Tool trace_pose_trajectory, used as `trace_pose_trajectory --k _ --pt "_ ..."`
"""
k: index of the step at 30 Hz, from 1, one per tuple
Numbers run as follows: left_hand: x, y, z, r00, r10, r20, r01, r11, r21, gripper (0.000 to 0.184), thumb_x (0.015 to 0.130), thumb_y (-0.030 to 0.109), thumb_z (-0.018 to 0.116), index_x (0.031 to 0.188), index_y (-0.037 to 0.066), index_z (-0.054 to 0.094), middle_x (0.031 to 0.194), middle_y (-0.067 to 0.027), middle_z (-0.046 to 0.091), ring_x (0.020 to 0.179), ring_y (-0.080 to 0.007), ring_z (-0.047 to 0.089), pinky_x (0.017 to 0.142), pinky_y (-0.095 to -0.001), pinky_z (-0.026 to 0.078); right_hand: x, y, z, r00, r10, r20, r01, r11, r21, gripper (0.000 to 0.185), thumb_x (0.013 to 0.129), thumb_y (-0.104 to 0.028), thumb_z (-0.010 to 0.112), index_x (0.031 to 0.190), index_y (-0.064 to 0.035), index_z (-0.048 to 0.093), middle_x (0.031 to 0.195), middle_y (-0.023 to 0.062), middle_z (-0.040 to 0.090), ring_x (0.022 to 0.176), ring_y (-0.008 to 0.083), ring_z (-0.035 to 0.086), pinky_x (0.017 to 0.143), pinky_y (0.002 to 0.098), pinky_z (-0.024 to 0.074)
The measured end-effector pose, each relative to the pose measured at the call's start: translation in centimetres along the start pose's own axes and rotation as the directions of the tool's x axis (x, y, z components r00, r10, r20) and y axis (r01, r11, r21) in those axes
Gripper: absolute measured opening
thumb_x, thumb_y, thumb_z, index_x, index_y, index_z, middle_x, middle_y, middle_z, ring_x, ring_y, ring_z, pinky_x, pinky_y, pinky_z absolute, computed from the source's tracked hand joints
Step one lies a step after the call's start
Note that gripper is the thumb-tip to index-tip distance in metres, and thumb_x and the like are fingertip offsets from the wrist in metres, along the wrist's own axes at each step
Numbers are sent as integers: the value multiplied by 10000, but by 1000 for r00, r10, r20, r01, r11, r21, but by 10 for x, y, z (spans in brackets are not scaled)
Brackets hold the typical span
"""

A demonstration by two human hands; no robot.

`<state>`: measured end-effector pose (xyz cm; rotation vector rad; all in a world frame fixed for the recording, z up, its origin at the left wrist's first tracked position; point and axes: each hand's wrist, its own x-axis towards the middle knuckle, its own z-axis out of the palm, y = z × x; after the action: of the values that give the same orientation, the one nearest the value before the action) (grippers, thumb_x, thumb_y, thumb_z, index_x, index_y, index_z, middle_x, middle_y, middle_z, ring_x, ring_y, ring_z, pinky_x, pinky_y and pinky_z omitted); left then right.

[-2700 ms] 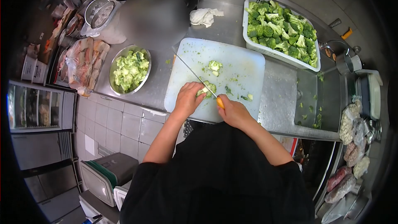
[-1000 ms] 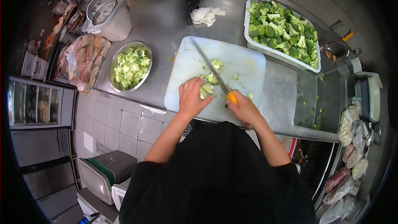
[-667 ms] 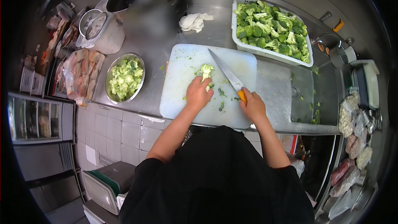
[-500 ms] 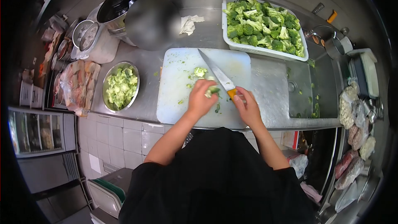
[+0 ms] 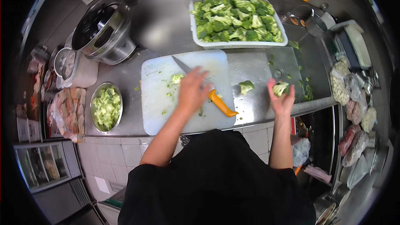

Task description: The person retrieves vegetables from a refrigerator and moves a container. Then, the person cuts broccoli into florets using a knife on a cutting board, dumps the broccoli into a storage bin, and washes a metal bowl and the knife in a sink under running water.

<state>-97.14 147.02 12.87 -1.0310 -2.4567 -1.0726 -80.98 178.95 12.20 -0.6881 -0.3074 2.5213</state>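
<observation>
On the white cutting board (image 5: 158, 112) lies a knife with an orange handle (image 5: 221, 104), its blade partly under my left hand (image 5: 193, 89). The fingers of that hand are spread over the blade; whether anything is beneath them is hidden. My right hand (image 5: 282, 98) is over the sink's near left corner, holding a broccoli floret (image 5: 280, 88) between thumb and fingers. Another broccoli floret (image 5: 246, 86) rests on the steel counter right of the board. A pale green piece (image 5: 176, 78) and small scraps lie on the board.
A white basket (image 5: 239, 44) heaped with broccoli stands behind the board. At the left is a steel bowl (image 5: 120, 118) of pale green pieces, with bagged food (image 5: 68, 112) beyond it. A large metal pot (image 5: 110, 43) stands back left. The sink (image 5: 312, 68) is at the right.
The knife has left my right hand and lies on the board. My right hand has moved right and holds a floret. My left hand has opened over the blade. The view has shifted right.
</observation>
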Motion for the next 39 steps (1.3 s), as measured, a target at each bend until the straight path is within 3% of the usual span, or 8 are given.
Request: trace_pose_trajectory --k 5,8,11,17,21,25,29,39 --pt "-16 -74 -12 962 -270 37 244 914 326 507 823 195 691 1314 145 571 1339 -183 539 1250 -332 492 1038 -463 364 37 -42 -39 837 -405 -369 206 857 -473 685 968 -404 543 1484 -42 275 1362 215 468 1122 320 573 864 432 556" --pt "-24 -83 -5 939 -338 69 304 906 295 517 818 189 692 1316 144 559 1299 -167 560 1227 -312 505 1004 -455 373 32 -6 -59 852 -514 99 272 273 -923 649 920 -240 618 1465 -33 333 1317 182 501 1016 256 591 750 365 547" --pt "-27 -68 -8 927 -373 34 357 908 218 502 813 199 703 1289 117 567 1251 -153 592 1186 -302 535 969 -443 387 25 48 -36 796 -389 464 321 -380 -868 667 830 -155 688 1434 -65 418 1281 184 521 1016 271 598 824 354 514" --pt "-37 -35 -15 894 -448 13 448 892 -59 478 833 263 726 1237 55 580 1124 -153 656 1030 -299 623 903 -383 440 80 61 -18 746 -250 617 310 -689 -655 665 810 -154 681 1424 -80 436 1341 209 485 1224 374 498 1007 421 442" --pt "-45 -33 -24 799 -577 166 581 674 -456 414 894 267 672 1213 22 574 1011 -124 663 864 -204 645 734 -315 492 94 24 -9 530 -528 663 335 -587 -737 566 851 -126 631 1393 -84 476 1310 204 509 1186 337 532 991 412 451" --pt "-66 -42 -40 638 -668 382 535 27 -845 375 936 252 601 1203 -7 554 915 -93 640 756 -184 636 681 -293 502 39 52 17 702 -436 563 407 -404 -819 420 877 -111 612 1291 -73 556 1207 166 573 1023 281 603 872 380 498" --pt "-85 -63 -51 608 -630 484 457 -222 -861 416 947 330 529 1155 -31 532 909 -135 643 738 -230 643 695 -339 516 -23 132 29 760 -66 647 622 -217 -753 114 906 -110 602 993 -49 644 946 99 643 809 222 631 702 310 509" --pt "-140 -91 -97 604 -730 320 422 -47 -905 380 939 261 530 1190 -23 551 938 -118 648 757 -207 636 676 -300 513 -84 236 52 707 265 656 707 -292 -644 126 904 -141 632 970 -35 647 887 114 643 754 240 635 687 331 509"
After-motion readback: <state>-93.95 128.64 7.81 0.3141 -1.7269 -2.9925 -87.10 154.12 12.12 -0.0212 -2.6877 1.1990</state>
